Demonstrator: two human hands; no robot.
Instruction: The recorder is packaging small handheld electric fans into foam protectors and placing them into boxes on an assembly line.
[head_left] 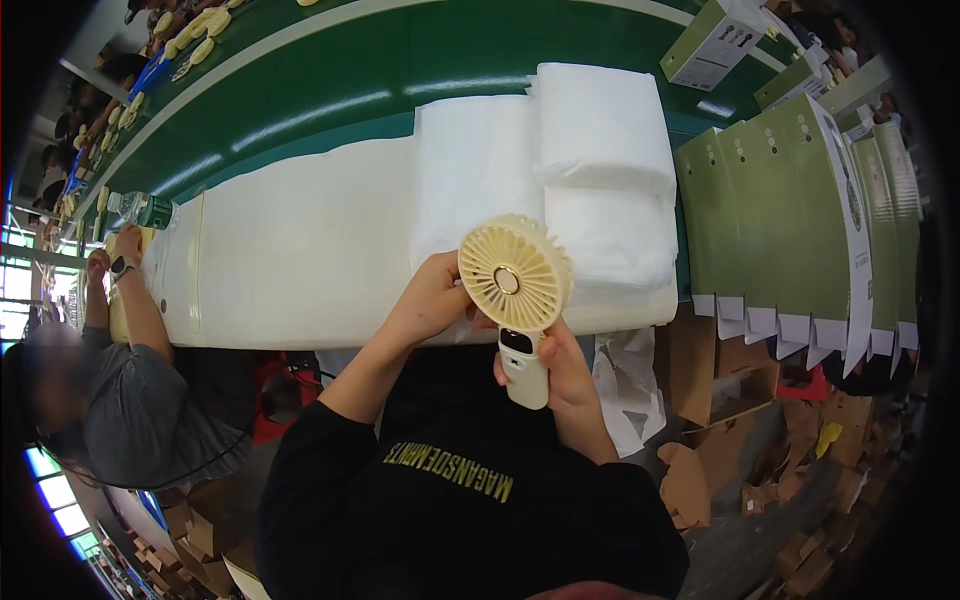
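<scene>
A cream handheld fan (512, 275) is held up over the table's near edge, its round slatted head tilted and its handle pointing down. Around the handle, just below the head, the fingers of my right hand (568, 370) are wrapped. My left hand (436, 297) is at the left rim of the fan head with its fingers bent; some fingertips are hidden behind the head. A small dark window shows on the fan's handle. Behind the fan lie stacks of white translucent bags or sheets (605, 130) on the white table cover (300, 240).
Green boxes (765, 210) stand in a row at the right. A green conveyor (330, 75) runs along the far side, with more fans at its left. A co-worker (150, 400) sits at the left near a bottle (145, 209). Cardboard boxes (715, 370) lie below at the right.
</scene>
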